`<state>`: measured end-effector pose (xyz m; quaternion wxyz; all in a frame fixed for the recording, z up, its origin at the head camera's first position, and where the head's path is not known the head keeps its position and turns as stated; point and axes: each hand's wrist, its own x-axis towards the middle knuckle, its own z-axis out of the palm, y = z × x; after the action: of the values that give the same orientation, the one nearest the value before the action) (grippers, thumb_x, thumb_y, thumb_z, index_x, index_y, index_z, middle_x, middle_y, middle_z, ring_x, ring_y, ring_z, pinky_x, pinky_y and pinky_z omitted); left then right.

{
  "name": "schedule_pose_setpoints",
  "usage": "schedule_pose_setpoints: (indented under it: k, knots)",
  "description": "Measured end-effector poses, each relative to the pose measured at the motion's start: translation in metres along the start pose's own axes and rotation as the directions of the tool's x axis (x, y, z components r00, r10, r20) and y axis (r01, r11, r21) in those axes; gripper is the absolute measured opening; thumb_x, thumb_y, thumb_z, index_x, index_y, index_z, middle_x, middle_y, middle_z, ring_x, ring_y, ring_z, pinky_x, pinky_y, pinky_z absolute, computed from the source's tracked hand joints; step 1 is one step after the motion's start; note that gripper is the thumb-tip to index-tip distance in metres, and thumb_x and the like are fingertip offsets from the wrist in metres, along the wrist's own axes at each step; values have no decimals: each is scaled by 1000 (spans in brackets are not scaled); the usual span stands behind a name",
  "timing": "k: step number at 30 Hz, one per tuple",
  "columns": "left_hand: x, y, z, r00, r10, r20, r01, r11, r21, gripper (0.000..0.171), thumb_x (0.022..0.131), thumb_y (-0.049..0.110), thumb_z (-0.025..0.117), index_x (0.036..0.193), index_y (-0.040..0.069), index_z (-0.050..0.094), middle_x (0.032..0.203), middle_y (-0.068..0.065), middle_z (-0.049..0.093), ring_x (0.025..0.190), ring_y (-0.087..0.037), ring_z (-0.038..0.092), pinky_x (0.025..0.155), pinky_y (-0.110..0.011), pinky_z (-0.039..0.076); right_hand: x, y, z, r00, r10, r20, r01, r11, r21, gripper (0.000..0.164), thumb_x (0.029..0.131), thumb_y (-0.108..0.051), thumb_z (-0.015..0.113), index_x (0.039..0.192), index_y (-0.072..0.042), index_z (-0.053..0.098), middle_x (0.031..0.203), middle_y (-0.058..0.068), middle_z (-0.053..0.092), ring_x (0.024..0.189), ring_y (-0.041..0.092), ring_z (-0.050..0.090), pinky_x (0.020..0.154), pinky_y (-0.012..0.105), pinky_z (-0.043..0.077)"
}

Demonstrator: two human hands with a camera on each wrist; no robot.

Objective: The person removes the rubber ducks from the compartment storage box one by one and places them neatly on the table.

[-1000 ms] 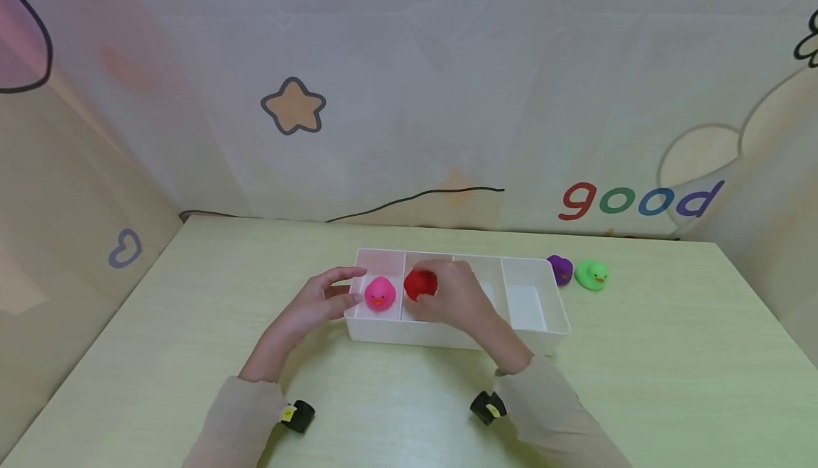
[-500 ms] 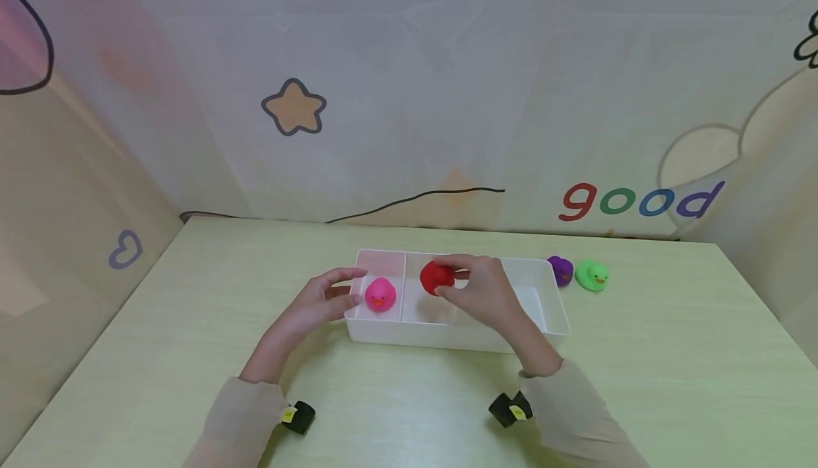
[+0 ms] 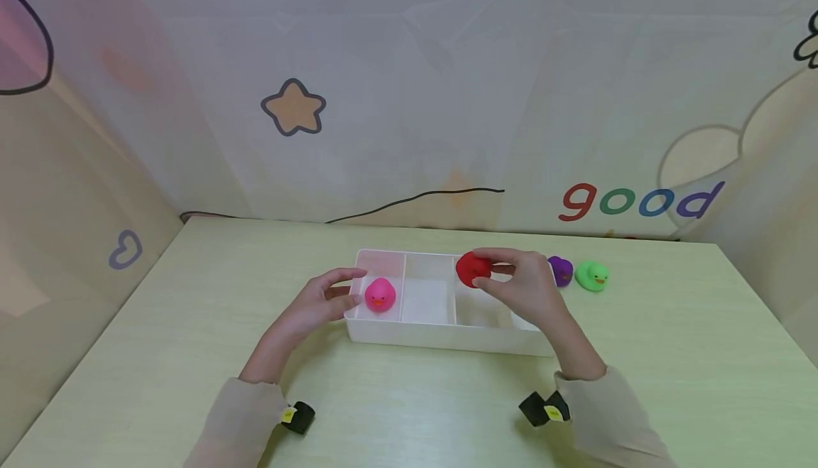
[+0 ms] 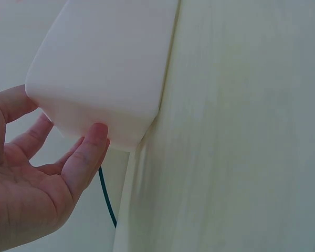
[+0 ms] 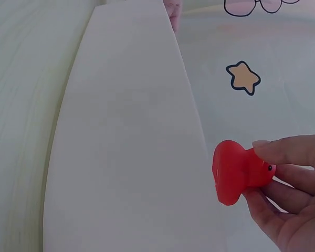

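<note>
In the head view my left hand (image 3: 327, 294) is at the left end of a white divided box (image 3: 409, 333). Its thumb lies against the end wall (image 4: 94, 110) in the left wrist view, the other fingers spread around that end. A pink toy duck (image 3: 380, 296) sits in the leftmost compartment, close to these fingertips. My right hand (image 3: 527, 287) pinches a red toy duck (image 3: 471, 270) between thumb and fingers, raised over the third compartment from the left. Seen from the right wrist, the red duck (image 5: 233, 170) is tipped sideways, its head toward the palm.
Just past the box's right end stand a purple toy duck (image 3: 562, 270), partly hidden behind the box and hand, and a green toy duck (image 3: 592, 276). A printed cloth backdrop (image 3: 409, 99) rises behind the pale table (image 3: 409, 411).
My right hand has lifted the red duck out of the second compartment and carried it to the right, over the third. My left hand and the pink duck have stayed where they were.
</note>
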<state>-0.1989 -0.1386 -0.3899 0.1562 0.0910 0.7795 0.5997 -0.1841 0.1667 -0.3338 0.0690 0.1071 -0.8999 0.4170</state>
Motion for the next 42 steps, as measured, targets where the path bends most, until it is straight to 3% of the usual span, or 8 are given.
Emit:
schedule_pose_setpoints:
  k: [10, 20, 30, 31, 38, 41, 42]
  knots:
    - [0, -1, -1, 1000, 5, 1, -5, 1000, 0, 45, 87, 14, 59, 131, 11, 47, 137, -13, 39, 118, -34, 44, 86, -41, 48, -8, 17, -23, 1000, 18, -23, -17, 1000, 12, 38, 77, 0, 69, 114, 2, 62, 107, 20, 63, 94, 34, 63, 73, 36, 54]
    - [1, -3, -1, 1000, 2, -2, -2, 1000, 5, 45, 87, 13, 59, 131, 12, 47, 137, -13, 39, 119, -35, 43, 85, -40, 48, -16, 29, -49, 993, 84, -81, -86, 996, -22, 41, 79, -4, 69, 118, 1, 59, 111, 23, 61, 93, 35, 62, 71, 24, 53]
    - [-1, -1, -2, 1000, -2, 2, 2, 1000, -2, 46, 88, 14, 59, 132, 11, 46, 138, -14, 38, 117, -33, 45, 86, -41, 48, -20, 45, -68, 989, 94, -115, -97, 995, -29, 40, 80, -5, 68, 119, 1, 59, 112, 24, 60, 97, 39, 60, 65, 12, 48]
    - [-1, -1, -2, 1000, -5, -1, 5, 1000, -1, 46, 88, 14, 59, 132, 12, 46, 137, -13, 39, 117, -33, 45, 86, -41, 48, -20, 51, -69, 988, 99, -119, -104, 994, -31, 41, 80, -7, 68, 120, 0, 59, 112, 23, 60, 97, 39, 60, 65, 12, 49]
    - [3, -4, -2, 1000, -18, -15, 18, 1000, 12, 47, 86, 17, 61, 131, 15, 48, 136, -11, 40, 119, -33, 43, 85, -40, 48, 13, 217, -69, 968, 70, -240, -103, 986, -131, 48, 72, -45, 72, 117, -42, 58, 112, -5, 62, 93, 13, 63, 63, 15, 51]
    - [4, -4, -1, 1000, -12, -10, 12, 1000, 5, 46, 86, 17, 61, 131, 14, 48, 136, -12, 40, 121, -34, 41, 85, -41, 48, 5, 189, -81, 969, 135, -207, -158, 982, -103, 50, 75, -39, 71, 123, -30, 58, 118, 5, 59, 100, 20, 61, 66, 18, 52]
    - [4, -4, -1, 1000, -11, -10, 11, 1000, 4, 46, 86, 16, 61, 130, 14, 48, 136, -12, 40, 121, -34, 41, 85, -40, 48, 2, 178, -85, 967, 153, -202, -171, 982, -75, 49, 76, -36, 71, 123, -27, 59, 117, 5, 59, 97, 17, 62, 65, 17, 51]
